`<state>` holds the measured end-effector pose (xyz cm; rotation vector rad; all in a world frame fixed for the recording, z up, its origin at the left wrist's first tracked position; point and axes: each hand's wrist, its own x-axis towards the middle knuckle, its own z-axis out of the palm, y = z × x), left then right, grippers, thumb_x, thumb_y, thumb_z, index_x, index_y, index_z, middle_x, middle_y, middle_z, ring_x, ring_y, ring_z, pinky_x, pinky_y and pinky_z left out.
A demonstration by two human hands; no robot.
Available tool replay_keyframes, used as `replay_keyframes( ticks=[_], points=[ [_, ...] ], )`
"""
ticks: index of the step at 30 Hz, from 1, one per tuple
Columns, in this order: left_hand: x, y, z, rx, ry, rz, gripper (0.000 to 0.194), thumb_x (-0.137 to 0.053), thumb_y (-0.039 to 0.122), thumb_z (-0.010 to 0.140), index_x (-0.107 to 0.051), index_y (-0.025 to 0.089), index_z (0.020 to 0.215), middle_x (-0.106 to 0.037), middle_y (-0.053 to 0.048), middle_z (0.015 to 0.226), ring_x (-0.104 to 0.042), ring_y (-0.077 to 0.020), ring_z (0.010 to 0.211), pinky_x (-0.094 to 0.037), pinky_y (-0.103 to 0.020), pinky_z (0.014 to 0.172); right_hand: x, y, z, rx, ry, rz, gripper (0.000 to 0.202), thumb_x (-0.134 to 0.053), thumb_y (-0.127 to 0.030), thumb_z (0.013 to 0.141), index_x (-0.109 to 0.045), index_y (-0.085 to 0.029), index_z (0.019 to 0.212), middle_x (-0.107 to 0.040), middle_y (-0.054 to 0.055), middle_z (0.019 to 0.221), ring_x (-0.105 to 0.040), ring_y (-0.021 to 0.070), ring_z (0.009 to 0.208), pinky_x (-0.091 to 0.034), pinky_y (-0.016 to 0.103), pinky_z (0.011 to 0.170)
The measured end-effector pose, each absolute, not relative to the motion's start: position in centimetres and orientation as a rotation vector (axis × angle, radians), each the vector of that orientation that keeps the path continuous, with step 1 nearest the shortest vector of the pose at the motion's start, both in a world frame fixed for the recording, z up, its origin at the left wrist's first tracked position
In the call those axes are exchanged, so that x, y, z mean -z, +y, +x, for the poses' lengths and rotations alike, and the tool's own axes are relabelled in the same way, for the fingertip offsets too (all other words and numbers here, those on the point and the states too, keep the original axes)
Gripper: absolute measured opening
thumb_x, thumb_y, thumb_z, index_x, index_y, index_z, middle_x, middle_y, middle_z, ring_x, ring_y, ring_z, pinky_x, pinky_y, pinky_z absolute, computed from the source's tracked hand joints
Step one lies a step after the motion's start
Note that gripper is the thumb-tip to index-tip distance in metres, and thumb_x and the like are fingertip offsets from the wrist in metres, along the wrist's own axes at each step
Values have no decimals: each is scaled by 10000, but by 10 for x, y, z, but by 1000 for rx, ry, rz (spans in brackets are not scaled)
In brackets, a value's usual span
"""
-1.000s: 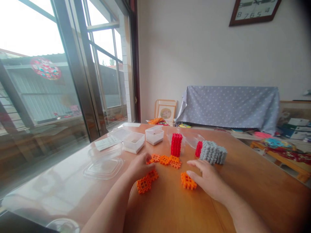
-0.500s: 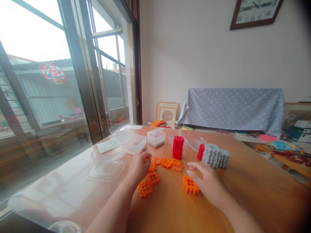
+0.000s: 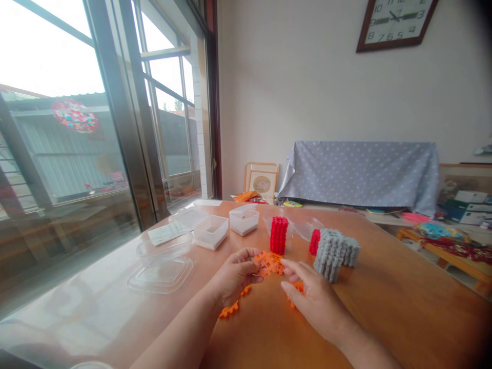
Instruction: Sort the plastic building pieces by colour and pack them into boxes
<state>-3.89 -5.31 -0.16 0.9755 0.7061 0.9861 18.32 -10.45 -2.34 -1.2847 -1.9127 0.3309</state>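
Observation:
My left hand [image 3: 239,274] pinches an orange lattice piece [image 3: 265,262] between thumb and fingers, near the middle of the table. To its right, my right hand [image 3: 307,287] has thumb and forefinger apart, with the fingertips close to the orange pieces. Another orange piece [image 3: 299,294] lies partly hidden behind my right thumb. More orange pieces [image 3: 229,310] lie below my left hand, mostly covered by it. Just behind the orange pieces a red stack [image 3: 279,236] stands upright. Right of it is a grey stack [image 3: 329,255] with a red piece [image 3: 314,242] at its left.
Two clear plastic boxes [image 3: 210,232] [image 3: 244,220] stand at the back left of the wooden table [image 3: 376,307]. Clear lids [image 3: 161,275] and a printed sheet [image 3: 166,233] lie left of them. Clear plastic lies behind the red stack.
My left hand has moved right and down and now holds an orange piece. My right hand has shifted slightly left, covering more of the orange piece beneath it. The view has shifted slightly.

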Motion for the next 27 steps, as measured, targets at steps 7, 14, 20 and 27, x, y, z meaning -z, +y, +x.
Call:
replay_keyframes(
  ticks=[7,14,20,27],
  points=[
    [4,-58,-32,-908,644,965,381,-787,117,708,-609,179,1039,-677,-42,952,-673,-139,814,-574,-268,742,17,-108,177,-176,-1912,-1265,580,-646,-252,843,-522,-282,1409,-563,85,1385,-558,275,1286,-469,460,1119],
    [5,-62,-32,-836,666,1085,433,-754,112,695,-559,193,1074,-679,-14,844,-627,-109,642,-414,-191,534,12,-114,178,-211,-2057,-1159,711,-585,-107,801,-458,-309,1471,-530,61,1452,-490,251,1363,-408,449,1180],
    [5,-61,-30,-887,587,999,489,-842,192,719,-556,204,1115,-679,-29,930,-668,-126,746,-472,-227,660,12,-112,173,-196,-2001,-1201,469,-682,-214,819,-610,-304,1274,-626,63,1234,-602,266,1170,-513,424,1030],
    [8,-57,-29,-887,620,1021,391,-866,191,675,-636,180,991,-668,-12,851,-615,-100,658,-457,-236,649,11,-113,175,-188,-1962,-1340,485,-744,-313,796,-597,-319,1258,-630,56,1171,-623,281,1088,-542,442,935]
  ],
)
